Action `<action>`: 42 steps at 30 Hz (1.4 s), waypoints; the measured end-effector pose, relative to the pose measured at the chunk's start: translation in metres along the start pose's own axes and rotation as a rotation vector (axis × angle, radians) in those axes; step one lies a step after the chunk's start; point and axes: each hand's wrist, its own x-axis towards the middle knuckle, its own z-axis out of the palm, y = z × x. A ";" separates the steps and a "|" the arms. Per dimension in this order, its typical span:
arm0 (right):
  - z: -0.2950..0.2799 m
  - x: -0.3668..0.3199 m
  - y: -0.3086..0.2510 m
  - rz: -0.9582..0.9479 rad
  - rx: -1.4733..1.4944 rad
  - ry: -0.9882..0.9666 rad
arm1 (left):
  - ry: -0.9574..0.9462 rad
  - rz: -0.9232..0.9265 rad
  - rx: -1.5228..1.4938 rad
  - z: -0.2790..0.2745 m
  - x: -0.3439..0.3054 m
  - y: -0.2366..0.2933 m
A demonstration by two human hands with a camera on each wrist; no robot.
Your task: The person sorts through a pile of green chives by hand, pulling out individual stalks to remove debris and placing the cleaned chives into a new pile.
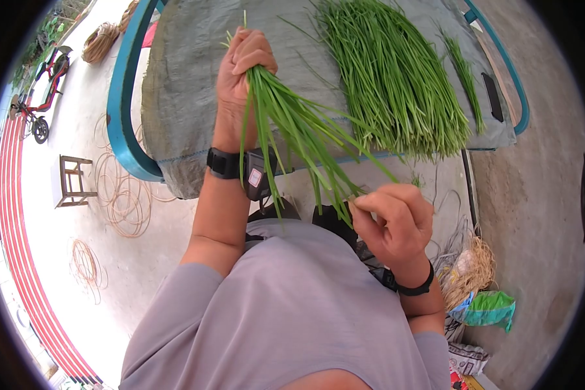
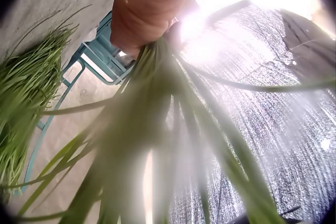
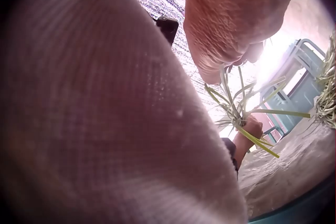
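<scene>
My left hand (image 1: 246, 68) grips a bunch of long green chives (image 1: 292, 110), the fingers curled round one end. From that fist the leaves fan out down toward my right hand (image 1: 396, 224), which pinches some leaf tips between thumb and forefinger. In the left wrist view the bunch (image 2: 152, 71) spreads below the fist, blurred up close. The right wrist view has the right hand (image 3: 236, 24) at the near end of the leaves, with cloth filling much of the left side. A large pile of chives (image 1: 396, 84) lies to the right of the held bunch.
A grey woven sheet (image 1: 188, 84) lies under the pile, within a teal metal frame (image 1: 118, 123). A thin strip of chives (image 1: 465, 81) lies right of the pile. Around stand a small stool (image 1: 75, 182), coiled cord (image 1: 120, 205), dry straw (image 1: 471, 270) and a green bag (image 1: 491, 309).
</scene>
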 end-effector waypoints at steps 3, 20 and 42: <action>-0.001 0.001 0.001 -0.072 0.000 -0.004 | 0.004 -0.006 -0.002 0.002 0.000 -0.002; 0.000 0.041 0.057 0.697 0.836 0.123 | 0.256 -0.400 0.755 0.001 0.017 -0.076; -0.044 0.084 0.196 0.788 2.181 0.148 | 0.207 -0.788 0.305 -0.016 -0.034 -0.105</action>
